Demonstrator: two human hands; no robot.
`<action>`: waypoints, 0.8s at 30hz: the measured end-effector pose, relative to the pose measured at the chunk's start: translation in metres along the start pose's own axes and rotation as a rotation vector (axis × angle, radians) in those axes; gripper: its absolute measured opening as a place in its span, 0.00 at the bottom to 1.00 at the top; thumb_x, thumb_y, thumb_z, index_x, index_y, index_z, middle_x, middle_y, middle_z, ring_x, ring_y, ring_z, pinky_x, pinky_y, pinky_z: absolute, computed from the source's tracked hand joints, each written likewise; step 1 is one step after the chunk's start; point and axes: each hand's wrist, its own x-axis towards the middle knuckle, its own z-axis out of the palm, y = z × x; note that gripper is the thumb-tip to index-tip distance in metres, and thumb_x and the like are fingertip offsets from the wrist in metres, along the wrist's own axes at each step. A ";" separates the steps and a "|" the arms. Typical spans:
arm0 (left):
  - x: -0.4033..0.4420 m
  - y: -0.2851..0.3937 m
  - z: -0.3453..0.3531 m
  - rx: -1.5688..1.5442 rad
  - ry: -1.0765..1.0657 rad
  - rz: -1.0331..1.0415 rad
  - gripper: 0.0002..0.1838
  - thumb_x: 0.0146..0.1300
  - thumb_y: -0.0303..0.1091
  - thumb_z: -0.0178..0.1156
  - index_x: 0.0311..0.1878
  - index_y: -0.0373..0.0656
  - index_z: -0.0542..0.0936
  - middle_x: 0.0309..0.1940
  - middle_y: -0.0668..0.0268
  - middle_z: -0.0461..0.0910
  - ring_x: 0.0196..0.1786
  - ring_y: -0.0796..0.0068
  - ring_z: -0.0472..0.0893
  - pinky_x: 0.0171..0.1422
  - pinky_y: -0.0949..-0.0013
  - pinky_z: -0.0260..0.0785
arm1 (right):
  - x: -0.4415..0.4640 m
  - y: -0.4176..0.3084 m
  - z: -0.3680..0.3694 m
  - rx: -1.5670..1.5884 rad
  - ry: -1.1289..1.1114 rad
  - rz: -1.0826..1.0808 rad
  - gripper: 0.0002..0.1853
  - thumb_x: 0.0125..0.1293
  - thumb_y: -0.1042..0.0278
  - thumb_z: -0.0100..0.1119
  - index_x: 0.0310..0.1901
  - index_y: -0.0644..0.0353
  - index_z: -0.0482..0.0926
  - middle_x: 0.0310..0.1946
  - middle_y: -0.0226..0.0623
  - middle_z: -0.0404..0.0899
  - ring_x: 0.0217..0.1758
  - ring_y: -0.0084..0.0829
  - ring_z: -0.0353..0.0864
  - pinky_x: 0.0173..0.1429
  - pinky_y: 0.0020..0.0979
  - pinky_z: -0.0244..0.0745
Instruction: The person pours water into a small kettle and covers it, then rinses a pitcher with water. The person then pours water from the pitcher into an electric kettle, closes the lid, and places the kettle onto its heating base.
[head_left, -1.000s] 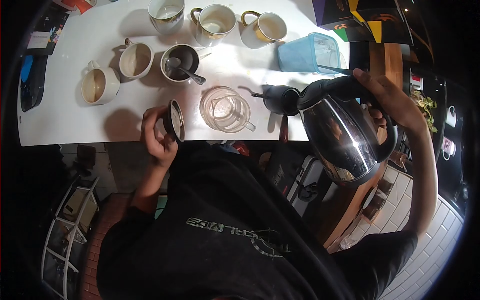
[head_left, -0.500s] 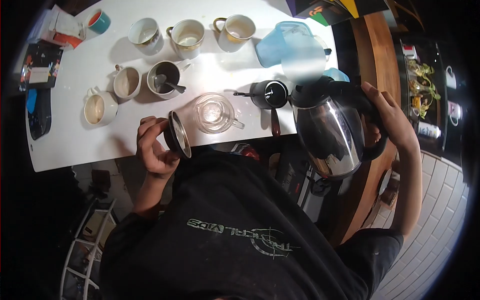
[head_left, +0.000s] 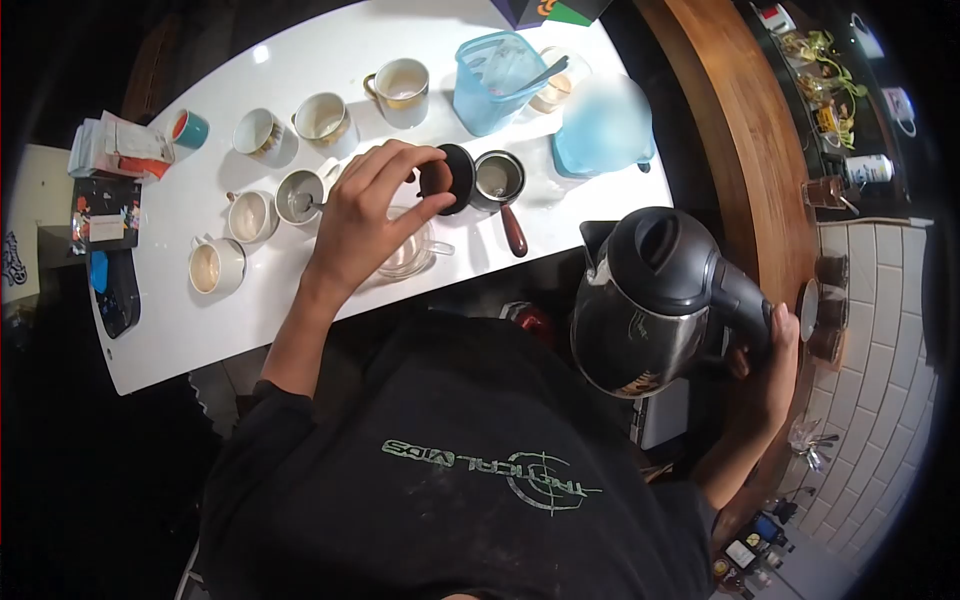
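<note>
My left hand (head_left: 372, 215) pinches a round dark lid (head_left: 448, 180), tilted on edge just left of a small metal pot (head_left: 497, 178) with a brown handle. The pot stands uncovered near the table's front edge. Below my left hand is a clear glass jug (head_left: 408, 258), partly hidden by it. My right hand (head_left: 778, 362) is wrapped round the black handle of a steel kettle (head_left: 640, 310), held upright off the table's front edge, its black lid closed.
Several mugs, one a white mug (head_left: 215, 265), stand on the white table (head_left: 150, 340). Behind the pot are a blue container (head_left: 492, 85), a glass and a blue lidded container (head_left: 600, 135). A wooden counter (head_left: 745, 130) runs along the right.
My left hand has carried the lid rightwards to beside the pot. My right hand has drawn the kettle back from the pot and turned it upright. The view has shifted too.
</note>
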 end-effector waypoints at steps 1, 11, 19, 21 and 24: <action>0.005 0.000 0.001 -0.010 -0.010 -0.018 0.20 0.51 0.28 0.70 0.49 0.40 0.79 0.37 0.65 0.80 0.38 0.70 0.79 0.46 0.68 0.71 | -0.006 0.006 -0.001 0.045 0.071 -0.031 0.21 0.70 0.48 0.50 0.41 0.63 0.70 0.20 0.36 0.69 0.13 0.22 0.63 0.17 0.23 0.57; -0.019 0.007 0.001 -0.010 0.070 -0.180 0.19 0.53 0.32 0.70 0.48 0.40 0.78 0.36 0.64 0.78 0.36 0.71 0.76 0.43 0.67 0.70 | -0.002 -0.013 -0.004 -0.069 0.047 -0.176 0.23 0.72 0.47 0.48 0.32 0.62 0.75 0.17 0.29 0.70 0.14 0.17 0.64 0.16 0.20 0.54; -0.038 0.001 -0.005 -0.001 0.130 -0.195 0.19 0.53 0.29 0.69 0.48 0.39 0.78 0.36 0.64 0.78 0.36 0.71 0.76 0.43 0.68 0.70 | 0.043 -0.020 0.041 -0.421 -0.347 -0.156 0.25 0.72 0.48 0.50 0.22 0.59 0.73 0.12 0.18 0.62 0.14 0.11 0.58 0.18 0.20 0.51; -0.042 0.002 -0.006 -0.038 0.149 -0.229 0.19 0.53 0.29 0.69 0.48 0.39 0.78 0.36 0.64 0.79 0.36 0.71 0.76 0.43 0.68 0.70 | 0.049 -0.035 0.054 -0.442 -0.418 -0.152 0.26 0.72 0.48 0.50 0.24 0.61 0.75 0.12 0.18 0.62 0.13 0.11 0.58 0.18 0.20 0.50; -0.047 -0.001 -0.007 -0.030 0.172 -0.216 0.19 0.53 0.30 0.70 0.49 0.39 0.78 0.36 0.64 0.79 0.36 0.71 0.76 0.43 0.68 0.70 | 0.048 -0.057 0.082 -0.452 -0.385 -0.123 0.28 0.71 0.46 0.50 0.27 0.67 0.79 0.11 0.21 0.63 0.11 0.13 0.59 0.16 0.23 0.50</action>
